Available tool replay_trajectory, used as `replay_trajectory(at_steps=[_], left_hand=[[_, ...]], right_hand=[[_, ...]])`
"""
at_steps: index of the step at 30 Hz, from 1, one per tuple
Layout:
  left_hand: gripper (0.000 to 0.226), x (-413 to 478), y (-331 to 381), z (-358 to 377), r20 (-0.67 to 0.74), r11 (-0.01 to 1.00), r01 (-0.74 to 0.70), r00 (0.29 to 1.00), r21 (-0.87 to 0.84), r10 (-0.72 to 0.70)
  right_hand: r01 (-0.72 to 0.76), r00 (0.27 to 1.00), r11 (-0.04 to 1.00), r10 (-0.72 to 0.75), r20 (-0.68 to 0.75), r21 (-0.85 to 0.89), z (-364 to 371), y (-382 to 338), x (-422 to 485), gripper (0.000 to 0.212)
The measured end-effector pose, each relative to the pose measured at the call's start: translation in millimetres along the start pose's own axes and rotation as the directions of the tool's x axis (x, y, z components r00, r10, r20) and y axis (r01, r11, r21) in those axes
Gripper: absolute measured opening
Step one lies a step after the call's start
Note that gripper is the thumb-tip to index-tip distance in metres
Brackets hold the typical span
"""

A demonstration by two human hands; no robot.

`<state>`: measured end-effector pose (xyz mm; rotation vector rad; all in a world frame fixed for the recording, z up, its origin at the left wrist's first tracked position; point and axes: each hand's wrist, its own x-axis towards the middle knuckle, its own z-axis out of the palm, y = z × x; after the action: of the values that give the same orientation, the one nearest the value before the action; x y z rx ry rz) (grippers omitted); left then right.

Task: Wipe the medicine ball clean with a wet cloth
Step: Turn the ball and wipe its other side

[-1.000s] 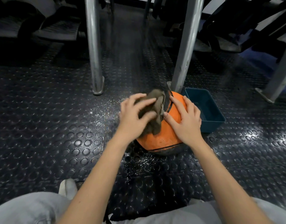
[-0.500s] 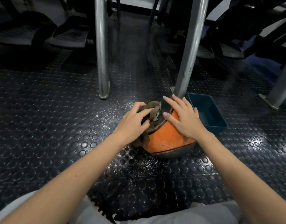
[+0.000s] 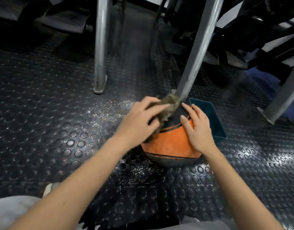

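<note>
One upright metal post (image 3: 100, 45) stands at the left on the studded black floor mat (image 3: 43, 113), and a second, slanted post (image 3: 197, 47) comes down just behind the ball; a third leg (image 3: 285, 97) shows at the far right edge. One medicine ball (image 3: 171, 143), orange with black bands, sits on the mat in the middle. The left hand (image 3: 139, 120) is curled around one brownish cloth (image 3: 169, 105), gripping it and pressing it against the ball's upper left side; the hand is blurred. The right hand (image 3: 197, 128) lies flat and open on the ball's right side, fingers spread, grasping nothing. One dark teal tray (image 3: 214, 120) sits just beside the ball, to its right.
</note>
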<state>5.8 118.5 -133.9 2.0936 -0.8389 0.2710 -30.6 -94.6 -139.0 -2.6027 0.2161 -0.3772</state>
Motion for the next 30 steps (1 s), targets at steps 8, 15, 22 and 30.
replay_trajectory(at_steps=[8,15,22,30], left_hand=[[0.045,-13.5,-60.5,14.2,0.085,0.931,0.331,0.934,0.153,-0.346],[0.048,0.8,4.7,21.4,-0.010,0.991,-0.112,0.994,0.072,0.113],[0.046,-9.6,-26.1,24.2,0.025,0.986,0.151,0.988,-0.069,-0.149],[0.043,-15.8,-59.7,24.8,0.018,0.898,0.397,0.916,-0.189,-0.401]], right_hand=[[0.003,1.000,1.000,-0.003,0.006,0.015,-1.6,5.7,2.5,0.040],[0.016,1.000,1.000,-0.016,-0.013,0.007,-0.2,1.4,1.6,0.051],[0.005,0.999,0.995,0.000,0.045,-0.103,3.0,-24.2,0.0,0.046],[0.027,1.000,0.981,-0.025,0.009,-0.194,12.8,-39.3,-10.8,0.049]])
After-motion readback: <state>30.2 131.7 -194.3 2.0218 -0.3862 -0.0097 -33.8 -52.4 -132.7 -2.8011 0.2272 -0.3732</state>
